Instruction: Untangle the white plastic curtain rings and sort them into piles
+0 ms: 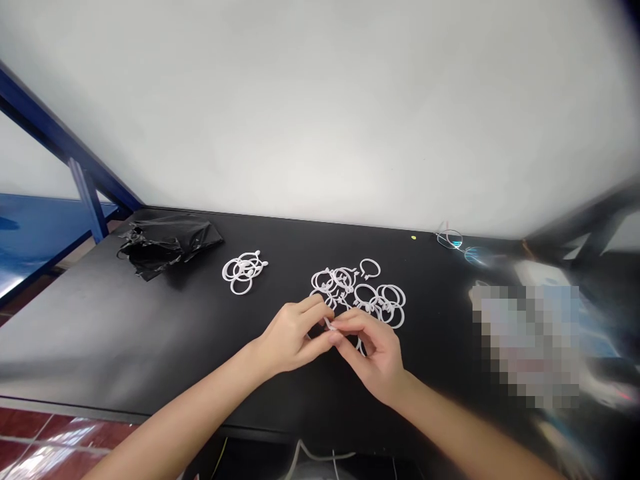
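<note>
My left hand [303, 333] and my right hand [373, 350] meet over the front of the table, fingertips pinched together on one small white plastic ring [329, 325]. Much of that ring is covered by the fingers. Just beyond the hands lies a loose pile of similar white rings [366, 293], several of them overlapping, with small tabs or knobs at their ends. A smaller group of white rings [241, 285] rests to the left, apart from the pile.
A crumpled black plastic bag [193, 237] lies at the back left of the black table [150, 340]. Eyeglasses [450, 240] sit at the back right. A blurred, pixelated item [530, 347] is at the right. Blue metal framing [90, 200] stands at the left, a pale wall behind.
</note>
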`<state>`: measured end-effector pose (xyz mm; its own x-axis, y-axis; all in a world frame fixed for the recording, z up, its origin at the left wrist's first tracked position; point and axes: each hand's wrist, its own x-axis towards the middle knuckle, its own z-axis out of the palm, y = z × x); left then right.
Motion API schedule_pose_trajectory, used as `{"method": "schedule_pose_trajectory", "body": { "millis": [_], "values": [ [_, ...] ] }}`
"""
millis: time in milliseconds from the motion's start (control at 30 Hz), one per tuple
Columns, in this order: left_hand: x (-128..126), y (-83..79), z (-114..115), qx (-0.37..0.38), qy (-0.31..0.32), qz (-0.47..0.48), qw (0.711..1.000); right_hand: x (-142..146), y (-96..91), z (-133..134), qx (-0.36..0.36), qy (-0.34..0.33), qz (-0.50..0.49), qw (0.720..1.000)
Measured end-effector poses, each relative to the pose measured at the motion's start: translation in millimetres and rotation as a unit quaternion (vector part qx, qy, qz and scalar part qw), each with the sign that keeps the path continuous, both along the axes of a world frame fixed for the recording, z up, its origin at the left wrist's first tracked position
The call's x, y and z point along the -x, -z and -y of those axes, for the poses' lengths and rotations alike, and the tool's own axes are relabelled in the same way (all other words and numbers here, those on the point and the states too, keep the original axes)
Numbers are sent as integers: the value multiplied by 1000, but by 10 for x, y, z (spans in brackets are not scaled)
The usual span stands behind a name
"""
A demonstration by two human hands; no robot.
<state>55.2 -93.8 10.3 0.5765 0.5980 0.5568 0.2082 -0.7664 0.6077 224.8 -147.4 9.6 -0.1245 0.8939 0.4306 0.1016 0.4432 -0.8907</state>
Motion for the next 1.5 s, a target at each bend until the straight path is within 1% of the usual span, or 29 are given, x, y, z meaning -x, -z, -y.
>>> {"method": "schedule_pose_trajectory", "body": {
  "millis": [100,200,367,467,567,633,700,767,800,867,933,1033,1133,1167,1233,1267,1333,1400,1433,1500],
  "values": [
    [-10,-8,0,-26,6,-10,1000,-7,3,4,-13,20,-1,1000],
    [-13,4,8,-45,7,-34,998,-9,-17,10,-13,21,11,1000],
    [-26,57,27,-65,11,-50,997,3,-55,19,12,11,12,1000],
    [-44,51,23,-56,10,-51,997,15,-57,15,29,9,0,1000],
    [14,-26,-52,-23,2,-74,997,-2,-50,-8,59,14,-9,998],
    [145,-107,-159,-4,-24,-99,995,-47,-45,-43,67,37,-13,997],
    [351,-182,-299,7,-79,-120,990,-120,-42,-100,62,82,-18,995],
    [596,-222,-440,-9,-142,-138,980,-210,-39,-174,55,136,-19,989],
    [716,-223,-501,-23,-163,-152,975,-255,-36,-213,52,161,-16,985],
    [921,-188,-596,-40,-193,-195,961,-331,-23,-283,44,198,-4,979],
    [1063,-117,-658,-48,-206,-230,950,-376,-3,-330,44,214,2,976],
    [1175,-4,-719,-65,-207,-257,942,-402,14,-358,51,223,3,974],
    [1219,34,-754,-85,-214,-274,934,-447,3,-392,43,239,8,970],
    [1216,18,-754,-89,-218,-277,932,-481,-2,-416,37,249,14,968],
    [1157,-65,-721,-91,-223,-267,933,-579,-1,-487,20,265,49,963],
    [1092,-130,-684,-89,-221,-252,938,-640,9,-528,12,266,84,960],
    [883,-286,-574,-80,-205,-204,954,-764,52,-608,0,240,175,955],
    [597,-433,-439,-66,-166,-158,971,-868,124,-665,15,216,275,937],
    [446,-483,-376,-62,-130,-144,979,-906,164,-683,29,208,316,925],
    [171,-511,-281,-59,-51,-136,988,-951,240,-699,52,195,382,902]
  ]
}}
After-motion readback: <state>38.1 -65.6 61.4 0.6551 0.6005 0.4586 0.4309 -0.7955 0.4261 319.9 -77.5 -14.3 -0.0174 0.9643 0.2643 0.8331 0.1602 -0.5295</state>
